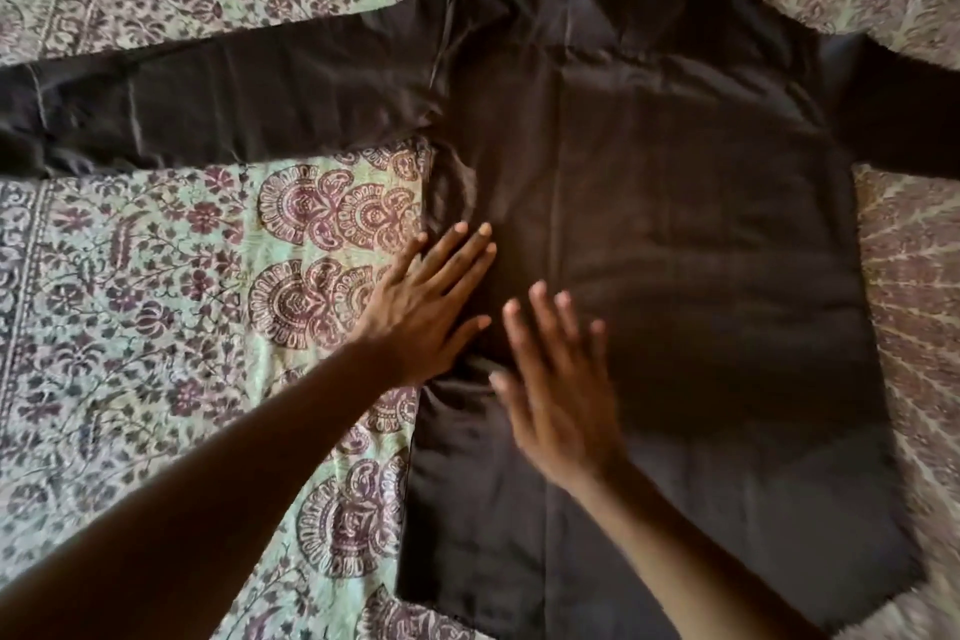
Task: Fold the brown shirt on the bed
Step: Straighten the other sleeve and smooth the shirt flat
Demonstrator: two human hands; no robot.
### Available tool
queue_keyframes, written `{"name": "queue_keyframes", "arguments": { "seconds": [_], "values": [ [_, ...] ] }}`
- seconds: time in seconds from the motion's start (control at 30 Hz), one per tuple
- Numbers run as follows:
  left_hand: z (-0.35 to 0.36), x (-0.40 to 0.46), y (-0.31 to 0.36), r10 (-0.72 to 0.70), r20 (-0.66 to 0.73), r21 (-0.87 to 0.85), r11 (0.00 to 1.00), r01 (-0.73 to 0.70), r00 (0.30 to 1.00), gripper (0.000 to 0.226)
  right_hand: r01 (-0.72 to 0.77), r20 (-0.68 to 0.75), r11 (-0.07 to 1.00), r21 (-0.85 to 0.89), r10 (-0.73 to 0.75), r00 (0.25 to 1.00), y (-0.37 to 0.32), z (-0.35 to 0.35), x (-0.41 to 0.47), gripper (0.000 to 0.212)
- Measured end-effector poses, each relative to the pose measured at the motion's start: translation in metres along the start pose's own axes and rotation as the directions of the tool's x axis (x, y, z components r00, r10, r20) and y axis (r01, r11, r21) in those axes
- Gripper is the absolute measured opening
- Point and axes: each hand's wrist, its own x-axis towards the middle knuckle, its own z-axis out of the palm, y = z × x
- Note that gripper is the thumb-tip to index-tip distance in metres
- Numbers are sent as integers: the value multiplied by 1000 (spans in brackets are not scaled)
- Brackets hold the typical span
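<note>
Brown shirt (649,234) lies spread flat on the bed (156,327), sleeves out. Left hand (431,307) flat w/ fingers splayed at its left edge; right hand (561,379) open, blurred, over the middle. Smooth outward from centre, keep palms flat, before folding sleeves in.

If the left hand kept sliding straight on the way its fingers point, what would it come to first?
The left hand lies flat at the edge of the brown shirt, pointing up and right. It would only cross more of the shirt's body; nothing else shows in that line.
</note>
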Motion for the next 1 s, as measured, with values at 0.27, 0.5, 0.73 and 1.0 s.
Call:
{"name": "queue_keyframes", "arguments": {
  "seconds": [0.27,0.5,0.73,1.0],
  "values": [
    [8,-141,33,52,19,-130,990,-49,998,70,-393,-5,917,-72,393,919,26,7,70,73],
    [-11,-68,35,-113,-103,-202,975,90,988,64,-164,20,981,-103,167,986,-68,41,-98,65],
    [20,-144,85,82,57,-17,997,-81,995,77,-367,-164,926,86,377,912,-48,17,-145,66],
    [7,-228,112,89,-11,-186,978,-89,996,46,-423,-102,902,-88,414,904,-37,39,-90,71]
  ]
}}
